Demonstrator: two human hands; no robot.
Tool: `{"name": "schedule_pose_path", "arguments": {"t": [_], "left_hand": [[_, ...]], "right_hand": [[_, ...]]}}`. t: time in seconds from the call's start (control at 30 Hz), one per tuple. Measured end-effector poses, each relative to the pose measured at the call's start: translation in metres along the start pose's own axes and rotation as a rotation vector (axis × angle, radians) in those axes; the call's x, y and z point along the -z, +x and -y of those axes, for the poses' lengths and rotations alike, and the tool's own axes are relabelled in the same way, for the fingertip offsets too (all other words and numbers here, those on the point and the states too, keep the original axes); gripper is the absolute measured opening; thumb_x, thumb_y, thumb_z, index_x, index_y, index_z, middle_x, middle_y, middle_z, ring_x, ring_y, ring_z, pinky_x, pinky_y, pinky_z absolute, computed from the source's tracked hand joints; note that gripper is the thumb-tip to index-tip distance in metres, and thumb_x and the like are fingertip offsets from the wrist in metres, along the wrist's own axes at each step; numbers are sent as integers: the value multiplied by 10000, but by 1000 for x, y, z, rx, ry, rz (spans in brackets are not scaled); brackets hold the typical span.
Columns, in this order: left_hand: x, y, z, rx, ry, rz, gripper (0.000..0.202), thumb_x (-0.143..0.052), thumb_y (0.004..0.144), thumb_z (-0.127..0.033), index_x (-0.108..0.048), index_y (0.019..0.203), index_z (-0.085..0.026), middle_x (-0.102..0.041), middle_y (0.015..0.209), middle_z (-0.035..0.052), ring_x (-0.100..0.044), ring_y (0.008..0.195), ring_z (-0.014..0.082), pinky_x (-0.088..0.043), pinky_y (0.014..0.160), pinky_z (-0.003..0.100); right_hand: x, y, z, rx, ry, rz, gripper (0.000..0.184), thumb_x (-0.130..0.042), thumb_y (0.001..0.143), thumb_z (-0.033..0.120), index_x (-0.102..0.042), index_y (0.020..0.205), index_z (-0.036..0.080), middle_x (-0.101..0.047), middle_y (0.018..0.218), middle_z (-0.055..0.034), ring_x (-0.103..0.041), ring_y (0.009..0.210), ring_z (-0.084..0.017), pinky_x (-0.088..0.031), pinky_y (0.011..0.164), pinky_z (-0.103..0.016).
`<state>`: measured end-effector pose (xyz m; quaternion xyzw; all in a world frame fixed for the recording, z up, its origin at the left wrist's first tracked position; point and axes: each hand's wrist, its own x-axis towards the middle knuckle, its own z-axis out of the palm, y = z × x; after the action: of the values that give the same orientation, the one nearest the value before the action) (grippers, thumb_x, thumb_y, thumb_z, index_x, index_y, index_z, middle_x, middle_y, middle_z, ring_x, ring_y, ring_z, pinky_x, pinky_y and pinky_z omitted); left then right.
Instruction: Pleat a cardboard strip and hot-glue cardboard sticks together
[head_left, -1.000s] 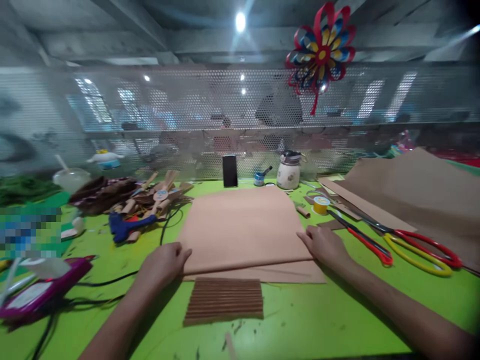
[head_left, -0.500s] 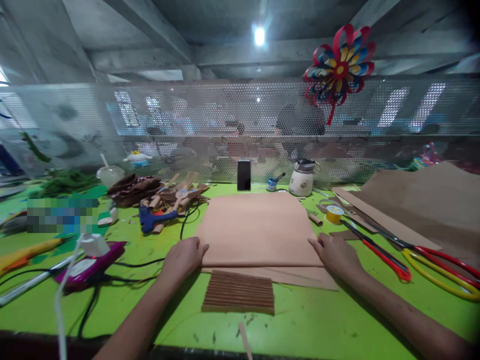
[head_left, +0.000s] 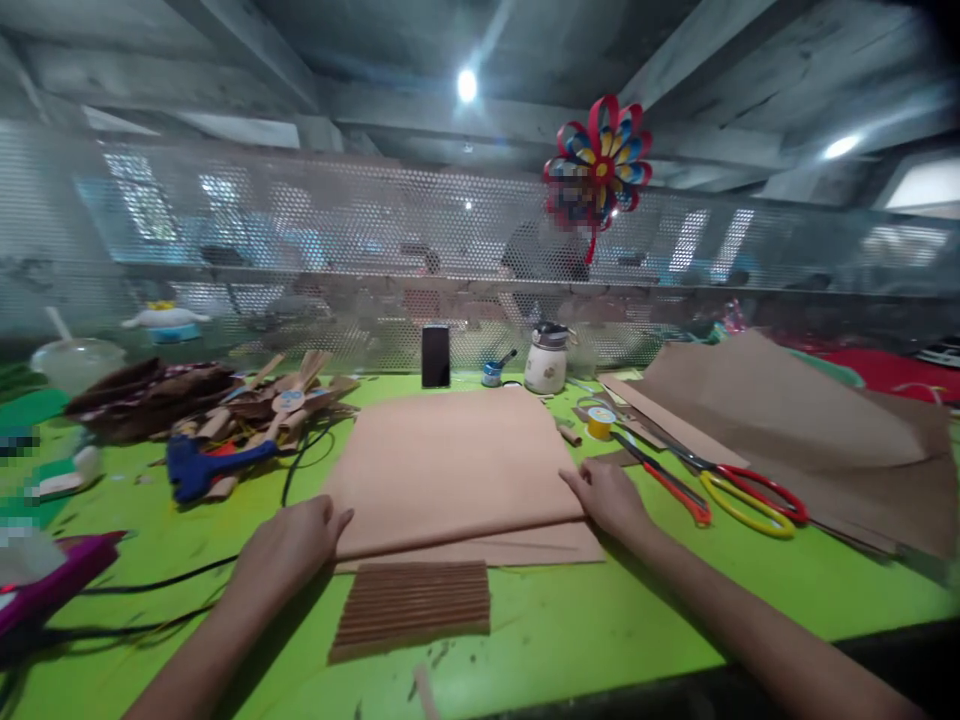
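A folded sheet of light brown kraft paper (head_left: 457,465) lies flat in front of me. My left hand (head_left: 289,545) pinches its left edge near the front corner. At the right edge, my right hand (head_left: 611,498) holds the paper between thumb and curled fingers. Beneath the front fold, another strip of brown paper (head_left: 525,548) sticks out. Closer to me is a pleated dark brown paper piece (head_left: 412,605), touched by neither hand. A thin paper strip (head_left: 426,690) lies near the table's front edge.
On the right are scissors (head_left: 750,495), a utility knife (head_left: 667,485), yellow tape (head_left: 601,422) and large brown paper (head_left: 780,400). On the left lie a blue glue gun (head_left: 210,462), paper scraps and a purple power strip (head_left: 67,580). A phone (head_left: 435,357) and a jug (head_left: 546,360) stand behind.
The view has turned to the right, so everything appears shifted left. Both hands keep their places at the paper's edges, and the paper looks essentially unmoved on the table.
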<state>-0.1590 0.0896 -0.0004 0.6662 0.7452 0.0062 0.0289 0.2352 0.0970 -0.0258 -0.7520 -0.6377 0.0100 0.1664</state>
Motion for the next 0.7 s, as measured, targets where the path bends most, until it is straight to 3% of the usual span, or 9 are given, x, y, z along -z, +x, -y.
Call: {"name": "schedule_pose_path", "arguments": {"t": [0.23, 0.43, 0.7], "left_hand": [[1, 1, 3, 6, -46, -3, 425, -324, 847, -497, -592, 710, -197, -683, 772, 157, -633, 740, 309, -391, 598, 339], [2, 1, 2, -3, -7, 13, 424, -290, 872, -471, -580, 723, -201, -687, 790, 164, -641, 763, 325, -394, 614, 356], [0, 1, 1, -18, 52, -15, 405, -277, 889, -422, -583, 752, -194, -687, 790, 173, -647, 788, 336, -390, 629, 368]], "right_hand": [[3, -4, 1, 22, 92, -9, 283, -491, 897, 417, -585, 799, 169, -675, 742, -50, -594, 649, -168, -290, 520, -238], [-2, -5, 4, 87, -29, -4, 239, -421, 956, 328, -569, 848, 176, -686, 786, -66, -628, 729, -185, -315, 578, -250], [4, -1, 6, 136, -116, 47, 263, -362, 983, 342, -569, 935, 187, -697, 805, -78, -643, 725, -200, -291, 554, -252]]}}
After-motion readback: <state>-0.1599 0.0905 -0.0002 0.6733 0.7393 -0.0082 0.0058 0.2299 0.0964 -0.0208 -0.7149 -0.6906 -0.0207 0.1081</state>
